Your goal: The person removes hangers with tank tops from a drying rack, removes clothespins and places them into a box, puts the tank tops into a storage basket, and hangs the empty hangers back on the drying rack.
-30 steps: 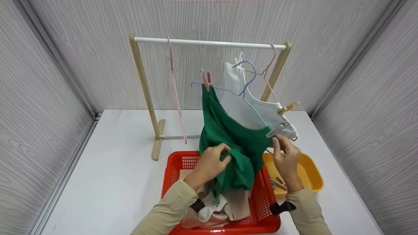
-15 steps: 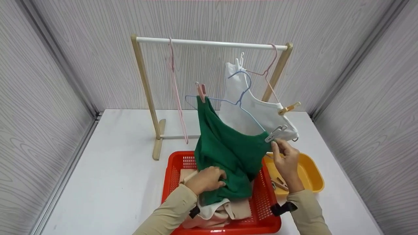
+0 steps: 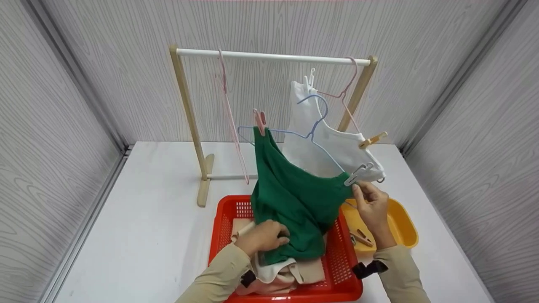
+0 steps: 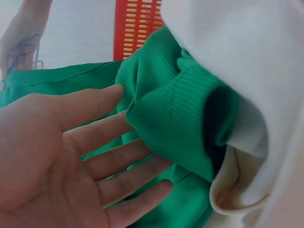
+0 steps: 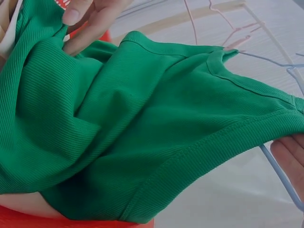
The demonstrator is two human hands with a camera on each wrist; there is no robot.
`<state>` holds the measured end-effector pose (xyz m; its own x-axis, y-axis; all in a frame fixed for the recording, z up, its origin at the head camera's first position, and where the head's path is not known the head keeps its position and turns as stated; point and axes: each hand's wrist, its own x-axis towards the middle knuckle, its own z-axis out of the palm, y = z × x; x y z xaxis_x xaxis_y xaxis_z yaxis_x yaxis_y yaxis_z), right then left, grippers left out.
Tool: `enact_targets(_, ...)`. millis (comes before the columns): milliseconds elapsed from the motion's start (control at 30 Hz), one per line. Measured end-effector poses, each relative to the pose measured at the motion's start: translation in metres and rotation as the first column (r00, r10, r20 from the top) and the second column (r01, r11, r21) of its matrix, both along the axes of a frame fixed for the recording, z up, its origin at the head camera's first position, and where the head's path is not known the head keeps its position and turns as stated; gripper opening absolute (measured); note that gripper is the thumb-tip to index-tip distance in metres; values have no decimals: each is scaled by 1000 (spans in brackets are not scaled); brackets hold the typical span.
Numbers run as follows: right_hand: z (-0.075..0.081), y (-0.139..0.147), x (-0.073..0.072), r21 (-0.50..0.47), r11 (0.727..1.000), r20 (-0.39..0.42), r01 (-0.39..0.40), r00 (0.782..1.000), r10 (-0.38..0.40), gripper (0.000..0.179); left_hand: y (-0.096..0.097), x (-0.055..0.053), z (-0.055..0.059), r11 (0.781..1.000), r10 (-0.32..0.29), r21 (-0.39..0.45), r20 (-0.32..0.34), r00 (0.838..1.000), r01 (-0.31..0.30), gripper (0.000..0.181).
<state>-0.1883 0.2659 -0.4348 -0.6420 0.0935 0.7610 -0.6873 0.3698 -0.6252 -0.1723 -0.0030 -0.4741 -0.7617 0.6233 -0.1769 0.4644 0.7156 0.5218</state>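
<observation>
A green ribbed tank top (image 3: 290,193) hangs from a blue hanger (image 3: 311,134), its hook off the rack's rod. A pink clothespin (image 3: 260,122) clips one strap, and a whitish clothespin (image 3: 356,174) clips the other. Just below the whitish clothespin, my right hand (image 3: 372,206) pinches the strap's edge between thumb and fingers. My left hand (image 3: 265,236) lies against the lower part of the top; in the left wrist view its fingers (image 4: 128,175) are extended along the green cloth. The hem folds over beige and white clothes (image 3: 278,273) in the red basket (image 3: 349,290).
Behind stands a wooden rack with a white rod (image 3: 269,55). A pink hanger (image 3: 229,113) hangs at its left; a white top (image 3: 332,147) hangs on another pink hanger at its right. A yellow tray (image 3: 404,223) holding clothespins (image 3: 360,237) sits right of the basket.
The green top and blue hanger have come down and slightly left. My left hand has moved down and left and its grip on the cloth has loosened; the right hand stays at the strap.
</observation>
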Motion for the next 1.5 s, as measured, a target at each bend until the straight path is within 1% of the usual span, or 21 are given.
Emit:
enact_targets(67,0,1,1,-8,1000,8,-13,1000,13,9,-2,1,1,998,25,64,-1,1000,-24,25)
enact_targets(133,1,2,2,-11,1000,15,-20,1000,20,8,-4,1,3,990,56,126,-7,998,-55,24)
enact_targets(233,1,4,4,-21,999,21,-42,999,43,8,-5,2,6,970,111,219,-7,994,-107,24)
enact_targets(367,1,7,5,-39,996,32,-85,996,87,9,-7,1,9,932,163,335,-44,986,-139,24)
enact_targets(567,2,13,9,-35,991,48,-131,990,133,10,-10,1,16,858,216,496,-117,969,-131,24)
enact_targets(700,3,15,13,-33,988,57,-148,987,150,10,-12,-1,21,818,252,557,-127,959,-141,27)
enact_targets(767,3,16,15,-35,988,60,-150,987,152,10,-13,-1,23,803,268,578,-133,954,-145,29)
enact_targets(900,5,18,19,-39,982,62,-186,980,188,10,-16,-2,27,766,299,629,-159,941,-137,32)
enact_targets(967,6,19,20,-43,977,58,-210,975,212,9,-19,-3,29,746,320,652,-175,931,-134,32)
enact_targets(1067,6,21,22,-27,980,67,-199,977,201,9,-24,-5,31,713,369,684,-177,912,-156,33)
enact_targets(1167,6,24,24,-14,979,75,-202,977,202,9,-31,-7,33,683,416,710,-186,890,-171,32)
enact_targets(1267,6,28,25,-7,975,79,-220,972,220,10,-38,-7,34,670,464,719,-209,861,-186,31)
enact_targets(1367,7,30,26,2,969,72,-247,967,246,9,-45,-9,35,662,507,725,-243,827,-193,30)
enact_targets(1400,7,30,26,1,967,72,-254,965,253,9,-48,-9,35,657,523,726,-245,817,-203,29)
enact_targets(1467,8,31,27,2,962,63,-272,961,271,9,-52,-10,35,647,541,732,-241,806,-215,29)
enact_targets(1500,8,31,27,4,962,64,-274,960,274,9,-54,-10,35,647,548,730,-245,800,-220,28)
